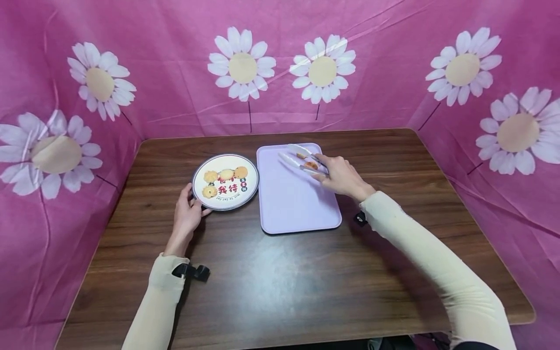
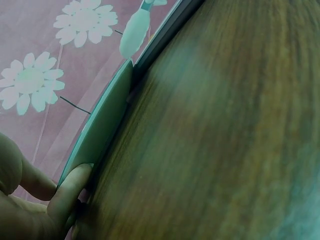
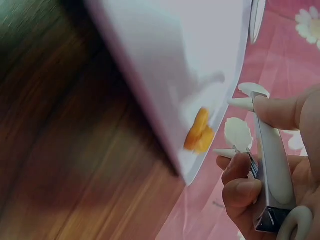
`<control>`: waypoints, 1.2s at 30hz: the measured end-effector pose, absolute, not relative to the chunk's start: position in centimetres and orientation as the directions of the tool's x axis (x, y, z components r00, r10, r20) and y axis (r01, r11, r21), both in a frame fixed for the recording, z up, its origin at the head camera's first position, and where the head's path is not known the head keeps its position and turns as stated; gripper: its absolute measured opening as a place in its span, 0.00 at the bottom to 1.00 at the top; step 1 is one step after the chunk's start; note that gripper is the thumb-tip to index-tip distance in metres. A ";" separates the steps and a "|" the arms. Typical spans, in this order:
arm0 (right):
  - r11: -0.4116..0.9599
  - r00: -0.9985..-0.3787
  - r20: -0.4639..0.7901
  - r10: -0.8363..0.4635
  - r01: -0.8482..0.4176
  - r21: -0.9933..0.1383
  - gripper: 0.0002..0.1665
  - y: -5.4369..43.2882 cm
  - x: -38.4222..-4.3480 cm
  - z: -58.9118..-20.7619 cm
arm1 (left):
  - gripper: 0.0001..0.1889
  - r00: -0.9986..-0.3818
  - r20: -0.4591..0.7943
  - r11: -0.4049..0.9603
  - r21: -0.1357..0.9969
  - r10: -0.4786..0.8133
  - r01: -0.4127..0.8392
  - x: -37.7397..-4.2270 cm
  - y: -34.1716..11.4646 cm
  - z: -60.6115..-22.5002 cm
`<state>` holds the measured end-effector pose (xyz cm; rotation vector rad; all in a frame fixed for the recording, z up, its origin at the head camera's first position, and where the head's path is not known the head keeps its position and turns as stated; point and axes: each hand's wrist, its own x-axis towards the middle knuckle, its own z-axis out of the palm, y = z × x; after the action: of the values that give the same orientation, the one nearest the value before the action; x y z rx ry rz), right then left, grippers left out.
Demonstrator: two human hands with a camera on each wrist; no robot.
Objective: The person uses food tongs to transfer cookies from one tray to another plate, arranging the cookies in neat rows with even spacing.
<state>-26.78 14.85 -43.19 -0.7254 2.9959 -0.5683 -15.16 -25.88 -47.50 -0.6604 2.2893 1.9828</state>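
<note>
My right hand (image 1: pixel 343 177) grips metal tongs (image 1: pixel 316 164) with white tips, above the far part of a lilac rectangular tray (image 1: pixel 297 204). The tips stand apart. Two golden-brown cookies (image 3: pixel 201 132) lie close together near the tray's far right corner, with nothing between the tong tips in the right wrist view. My left hand (image 1: pixel 187 214) holds the near left rim of a round white plate (image 1: pixel 201 175) with a dark blue edge and red printed characters. Several pale yellow cookies (image 1: pixel 226 174) lie on this plate. In the left wrist view, fingers (image 2: pixel 70 187) press the plate's edge.
Plate and tray stand side by side on a brown wooden table (image 1: pixel 262 291), the plate's right edge right at the tray's left edge. A pink cloth (image 1: pixel 175 73) with white daisies hangs behind the table and along both sides.
</note>
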 end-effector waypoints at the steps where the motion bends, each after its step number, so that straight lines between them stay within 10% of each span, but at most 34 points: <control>1: 0.832 -0.898 0.079 -0.434 -0.433 -0.349 0.39 15.1 -26.9 -43.3 | 0.35 -0.908 -0.302 0.090 0.936 -0.289 -0.340 -15.2 -25.9 -47.5; 36: 0.867 -0.913 0.078 -0.401 -0.406 -0.289 0.33 17.9 -27.3 -44.5 | 0.35 -0.912 -0.290 0.084 0.942 -0.289 -0.326 -15.2 -25.7 -47.7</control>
<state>-27.31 17.86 -44.48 -0.6588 3.0498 -0.4780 -15.20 -25.73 -47.73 -0.6507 2.2913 2.0047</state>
